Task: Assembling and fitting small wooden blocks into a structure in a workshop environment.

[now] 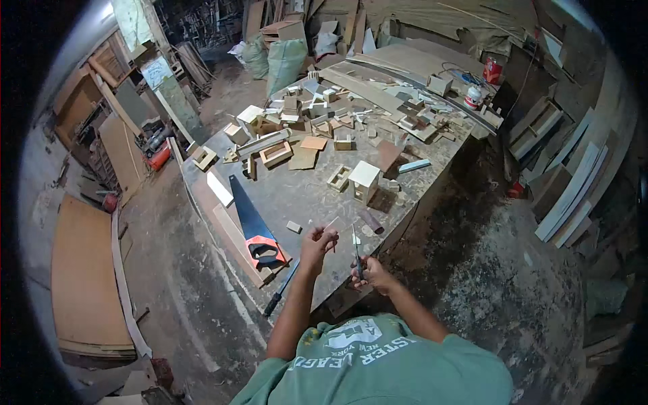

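Standing at the cluttered wooden desk point(297, 196), the person's left hand point(317, 244) pinches a thin pale stick point(332, 223); the right hand point(370, 273) grip is closed around a slim dark-handled tool point(356, 255).

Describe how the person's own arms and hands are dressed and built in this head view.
Both forearms are bare up past the elbows. The left hand and right hand wear no gloves. Short green T-shirt sleeves cover the upper arms; the shirt bears white lettering. Any rings or watch are too small to tell.

One head-worn fisheye view looks steeply down over the workbench point(297, 196), fairly near
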The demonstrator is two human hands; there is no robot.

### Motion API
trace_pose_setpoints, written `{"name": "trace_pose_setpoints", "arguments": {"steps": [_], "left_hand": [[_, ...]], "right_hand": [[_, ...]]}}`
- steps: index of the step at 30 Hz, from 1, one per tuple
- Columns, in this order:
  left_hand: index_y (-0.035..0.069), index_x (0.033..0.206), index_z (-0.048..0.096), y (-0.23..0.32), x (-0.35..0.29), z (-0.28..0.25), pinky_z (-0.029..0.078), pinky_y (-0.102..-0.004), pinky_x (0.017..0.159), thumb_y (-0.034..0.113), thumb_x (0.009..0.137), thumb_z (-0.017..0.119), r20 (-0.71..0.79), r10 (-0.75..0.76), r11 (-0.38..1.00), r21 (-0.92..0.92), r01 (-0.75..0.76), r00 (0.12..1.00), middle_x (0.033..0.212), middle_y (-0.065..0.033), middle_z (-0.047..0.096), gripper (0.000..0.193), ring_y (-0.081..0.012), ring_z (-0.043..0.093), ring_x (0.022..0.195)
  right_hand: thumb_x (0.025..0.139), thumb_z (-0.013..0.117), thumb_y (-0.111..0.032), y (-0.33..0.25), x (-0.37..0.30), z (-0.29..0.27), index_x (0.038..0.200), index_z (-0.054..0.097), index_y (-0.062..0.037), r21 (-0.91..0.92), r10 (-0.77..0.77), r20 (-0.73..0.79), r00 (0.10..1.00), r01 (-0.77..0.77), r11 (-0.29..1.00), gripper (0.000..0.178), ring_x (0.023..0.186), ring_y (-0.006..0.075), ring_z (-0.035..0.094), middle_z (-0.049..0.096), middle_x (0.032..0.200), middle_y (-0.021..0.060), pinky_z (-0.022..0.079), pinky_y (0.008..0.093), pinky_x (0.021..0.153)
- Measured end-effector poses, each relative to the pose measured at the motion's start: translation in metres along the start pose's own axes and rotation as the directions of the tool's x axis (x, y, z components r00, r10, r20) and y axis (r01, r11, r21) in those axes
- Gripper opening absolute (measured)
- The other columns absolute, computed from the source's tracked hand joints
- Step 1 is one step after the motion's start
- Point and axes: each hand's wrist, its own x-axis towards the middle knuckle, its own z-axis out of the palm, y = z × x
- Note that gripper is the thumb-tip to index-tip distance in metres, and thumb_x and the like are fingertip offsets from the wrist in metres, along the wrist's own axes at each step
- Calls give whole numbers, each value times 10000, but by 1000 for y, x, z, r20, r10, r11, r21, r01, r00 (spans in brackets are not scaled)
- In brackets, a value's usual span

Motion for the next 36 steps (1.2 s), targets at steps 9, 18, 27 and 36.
{"name": "trace_pose_setpoints", "arguments": {"steps": [9,18,27,36], "left_hand": [[-15,1121,538,-39,-41,-77,551,-289,744,59,847,656,-192,-135,990,-75,122,972,985,-113,641,307,-210,658,878],[54,1028,577,-52,-88,-94,466,-225,670,96,847,662,-317,-165,985,-2,173,934,867,-25,605,205,-116,582,786],[48,1131,547,-66,-105,-101,504,-254,653,93,892,598,-268,-182,983,-76,168,946,940,-27,585,249,-110,596,793],[131,1240,509,-101,-92,-111,515,-314,667,77,857,476,-139,-305,952,-81,296,942,985,-72,563,389,-189,560,831]], "right_hand": [[824,660,-313,44,59,-44,829,644,14,-747,-76,-229,970,-125,653,327,567,267,645,659,678,152,490,387,535],[784,624,-291,24,166,-30,941,631,-24,-913,-339,-278,899,-139,383,310,891,413,617,642,929,225,482,511,773],[815,548,-136,29,125,-11,916,645,-63,-915,-483,-246,840,-37,402,158,950,401,579,586,1015,211,478,475,801],[796,624,-103,83,18,-58,846,636,-20,-815,-533,-313,786,66,576,98,747,312,658,658,762,157,512,398,655]]}}
